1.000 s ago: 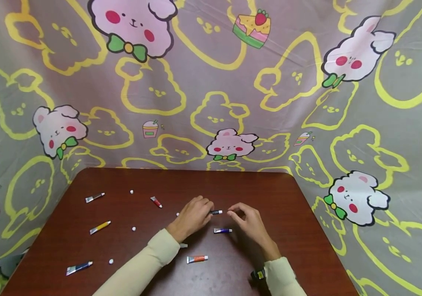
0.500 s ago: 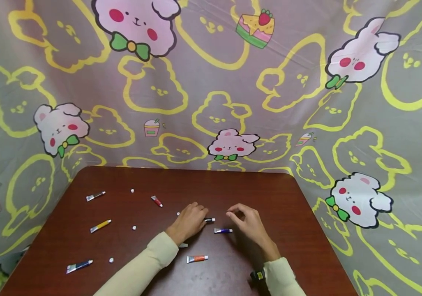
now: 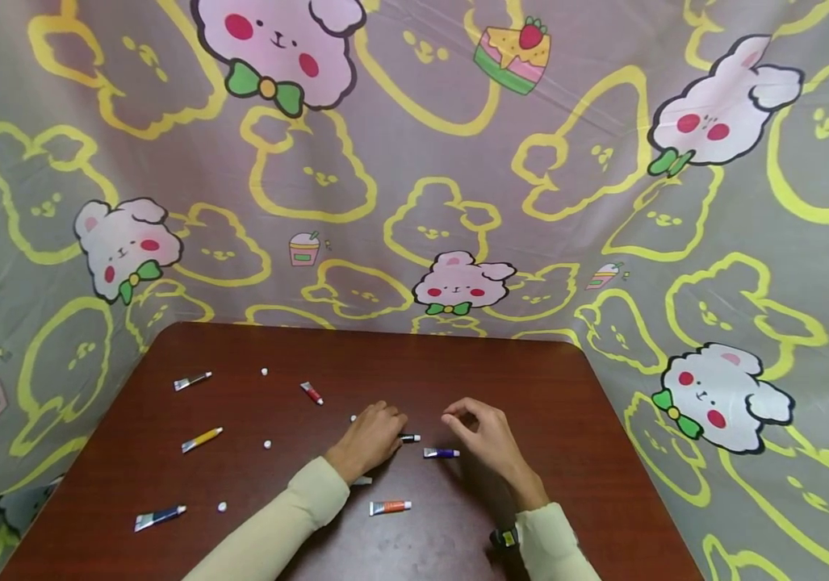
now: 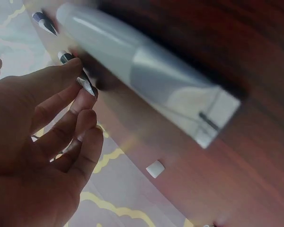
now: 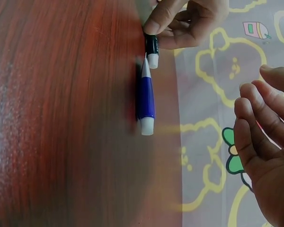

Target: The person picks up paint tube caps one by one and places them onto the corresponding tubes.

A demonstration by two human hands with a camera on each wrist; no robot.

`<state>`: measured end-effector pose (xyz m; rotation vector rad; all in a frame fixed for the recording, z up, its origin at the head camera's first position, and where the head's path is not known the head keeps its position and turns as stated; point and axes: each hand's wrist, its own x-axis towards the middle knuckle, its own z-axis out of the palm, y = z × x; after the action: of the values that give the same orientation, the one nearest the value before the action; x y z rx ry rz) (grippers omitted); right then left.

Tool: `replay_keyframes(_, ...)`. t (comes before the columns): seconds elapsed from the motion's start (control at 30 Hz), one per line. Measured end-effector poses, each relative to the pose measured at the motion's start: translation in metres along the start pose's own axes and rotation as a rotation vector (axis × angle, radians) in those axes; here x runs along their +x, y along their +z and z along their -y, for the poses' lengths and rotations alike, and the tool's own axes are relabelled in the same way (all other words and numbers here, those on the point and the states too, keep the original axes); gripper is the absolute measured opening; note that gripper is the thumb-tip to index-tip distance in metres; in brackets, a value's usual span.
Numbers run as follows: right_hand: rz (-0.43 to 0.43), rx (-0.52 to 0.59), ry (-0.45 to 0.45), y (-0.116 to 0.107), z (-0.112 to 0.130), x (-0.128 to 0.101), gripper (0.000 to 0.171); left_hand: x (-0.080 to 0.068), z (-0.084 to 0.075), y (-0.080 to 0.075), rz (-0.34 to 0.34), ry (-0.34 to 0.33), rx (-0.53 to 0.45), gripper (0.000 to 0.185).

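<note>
My left hand (image 3: 394, 434) rests on the dark wooden table (image 3: 545, 387) and pinches a small black paint tube (image 3: 409, 438) whose white cap points right. The right wrist view shows the same black tube (image 5: 152, 47) under the left hand's fingertips (image 5: 156, 23). A purple tube (image 3: 441, 453) lies just in front of it, seen close up as the purple tube (image 5: 145, 99). My right hand (image 3: 454, 421) hovers to the right with loosely curled fingers (image 5: 255, 118) and holds nothing. A silver tube (image 4: 146, 71) lies by my left wrist.
Scattered on the table are an orange tube (image 3: 389, 507), a red tube (image 3: 311, 393), a yellow tube (image 3: 202, 439), a grey tube (image 3: 192, 380) and a blue tube (image 3: 158, 517). Several loose white caps (image 3: 267, 444) lie among them. A patterned cloth (image 3: 414, 161) hangs round the table.
My left hand has brought the black tube down and nearer to me, close to the purple tube. The right hand has stayed almost still, now apart from the tube's cap.
</note>
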<state>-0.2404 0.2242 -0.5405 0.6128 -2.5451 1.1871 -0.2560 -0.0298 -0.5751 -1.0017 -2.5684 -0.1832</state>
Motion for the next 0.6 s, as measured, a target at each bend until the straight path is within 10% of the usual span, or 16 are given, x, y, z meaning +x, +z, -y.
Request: replay_keyframes(0.6,0.024,0.011,-0.004,0.011,0.005,0.008,0.005,-0.014,0.021,-0.017,-0.025,-0.045,-0.061,0.022)
